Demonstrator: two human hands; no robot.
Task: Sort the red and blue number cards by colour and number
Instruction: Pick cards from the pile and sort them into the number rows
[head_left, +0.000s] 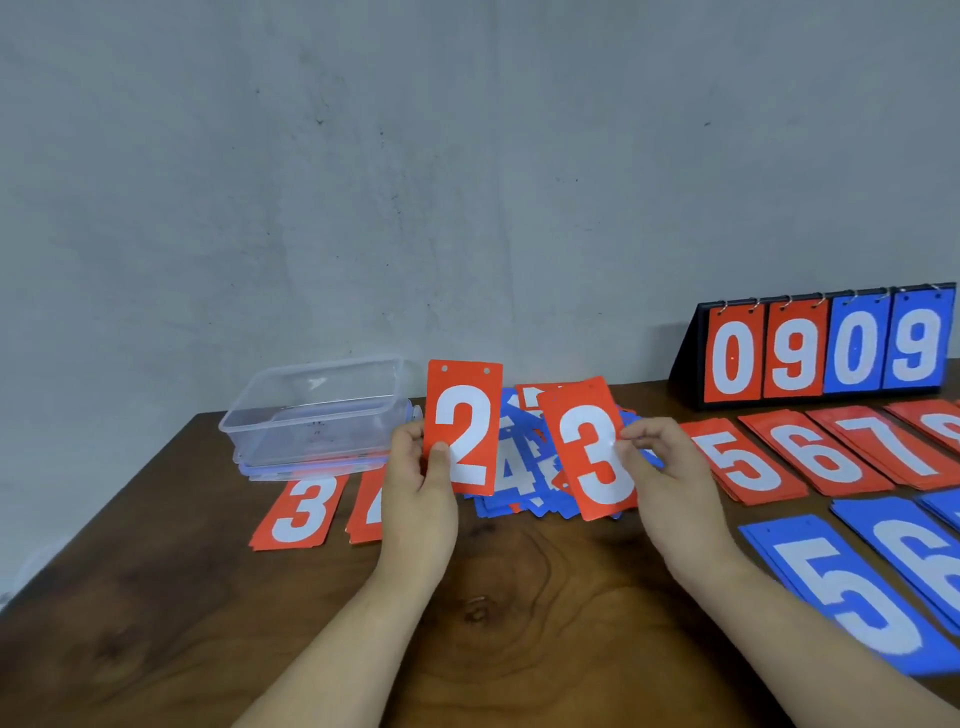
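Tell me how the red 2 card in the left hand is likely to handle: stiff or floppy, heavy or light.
Probably fairly stiff: the red 2 card stands upright and unbent, though the left hand pinches only its lower left edge. Likely light, since a thumb pinch alone holds it.

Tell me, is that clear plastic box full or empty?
Empty: the clear plastic box is open-topped, with nothing showing through its walls.
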